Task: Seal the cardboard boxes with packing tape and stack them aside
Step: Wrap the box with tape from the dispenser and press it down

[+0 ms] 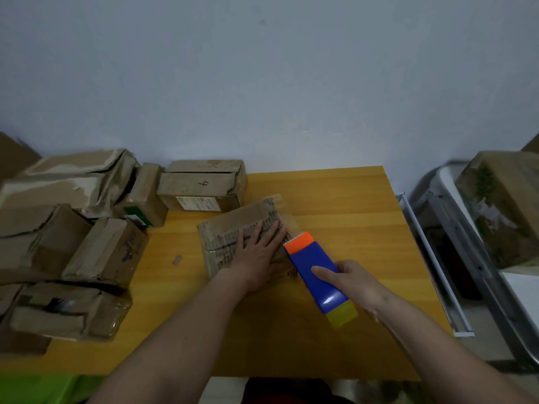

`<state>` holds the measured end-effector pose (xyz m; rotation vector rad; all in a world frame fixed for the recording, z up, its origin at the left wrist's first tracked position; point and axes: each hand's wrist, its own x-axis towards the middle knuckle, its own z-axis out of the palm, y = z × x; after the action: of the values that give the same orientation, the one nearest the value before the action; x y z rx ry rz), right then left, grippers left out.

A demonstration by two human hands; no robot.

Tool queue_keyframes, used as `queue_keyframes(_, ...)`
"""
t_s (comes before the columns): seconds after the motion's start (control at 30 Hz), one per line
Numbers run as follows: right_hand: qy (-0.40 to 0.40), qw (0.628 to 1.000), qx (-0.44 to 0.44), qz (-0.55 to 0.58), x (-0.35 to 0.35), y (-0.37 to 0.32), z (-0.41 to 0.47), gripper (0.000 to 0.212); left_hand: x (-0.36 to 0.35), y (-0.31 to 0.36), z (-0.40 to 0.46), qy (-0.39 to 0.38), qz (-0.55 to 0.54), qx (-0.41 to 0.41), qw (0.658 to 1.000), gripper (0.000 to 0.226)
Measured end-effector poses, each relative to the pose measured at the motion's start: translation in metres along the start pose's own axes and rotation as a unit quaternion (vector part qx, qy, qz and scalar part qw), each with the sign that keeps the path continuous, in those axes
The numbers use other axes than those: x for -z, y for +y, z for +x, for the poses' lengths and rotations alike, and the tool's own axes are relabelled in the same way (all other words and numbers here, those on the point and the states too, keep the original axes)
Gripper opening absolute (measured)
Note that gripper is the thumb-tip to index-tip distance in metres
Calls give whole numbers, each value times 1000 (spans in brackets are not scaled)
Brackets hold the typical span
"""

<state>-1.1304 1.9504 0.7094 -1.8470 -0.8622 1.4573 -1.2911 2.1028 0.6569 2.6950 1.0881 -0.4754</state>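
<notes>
Boxes on wooden table, pale wall.

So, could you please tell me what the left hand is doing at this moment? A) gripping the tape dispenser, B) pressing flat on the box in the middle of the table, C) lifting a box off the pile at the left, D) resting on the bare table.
B: the left hand lies with straight fingers flat on top of the cardboard box in the middle, while the right hand holds the tape dispenser.
</notes>
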Motion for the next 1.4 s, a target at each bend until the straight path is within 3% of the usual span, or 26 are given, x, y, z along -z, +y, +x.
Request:
queue_keyframes(0.27,-15,1000,-17,15,7,25,-18,35,-3,3,3,3,-12,27,1000,79)
queue_keyframes(0.43,-14,999,-19,34,10,30,-26,40,-6,6,3,20,-20,46,999,76)
queue_keyframes(0.57,-10,999,-38,36,11,29,-23,31,-1,8,3,6,-47,53,997,78)
queue_keyframes(0.63,-4,998,-56,40,11,25,-21,34,3,6,2,9,-42,41,998,77)
queue_keyframes(0.73,2,997,-75,32,11,21,-22,47,10,6,1,74,11,-31,997,68)
queue_keyframes(0.87,9,996,-90,15,12,17,-15,50,16,15,8,101,-155,-29,982,73)
queue_keyframes(0.97,14,995,-102,13,10,14,-7,44,3,22,12,93,-110,-10,990,82)
queue_keyframes(1.07,39,992,-116,-33,4,8,4,34,-3,27,17,66,-47,26,996,83)
queue_keyframes(1.27,65,961,-139,-230,-9,15,28,41,4,30,16,29,-50,81,995,79)
queue_keyframes(1.4,169,946,-122,-250,-3,51,33,46,3,32,20,45,-50,96,993,81)
